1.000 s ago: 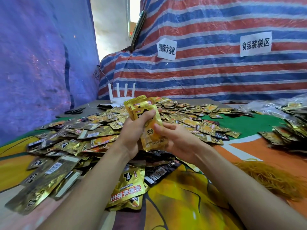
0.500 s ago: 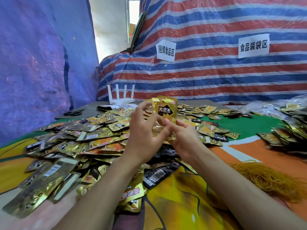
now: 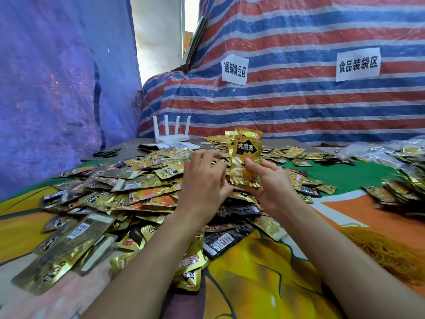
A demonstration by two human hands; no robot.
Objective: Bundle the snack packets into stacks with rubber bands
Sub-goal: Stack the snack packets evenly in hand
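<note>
Above the heap (image 3: 138, 192), upright packet stack (image 3: 246, 153)

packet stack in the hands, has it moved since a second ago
Yes. The packet stack has shifted right, further from the white router, and risen from tilted to upright. The right hand grips its lower end.

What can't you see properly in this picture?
Head view:
- held stack in the right hand: the front packet hides how many sit behind.
- left hand: its own back hides what the fingertips touch.
- rubber bands: blurred, cut off by the right edge.
</note>
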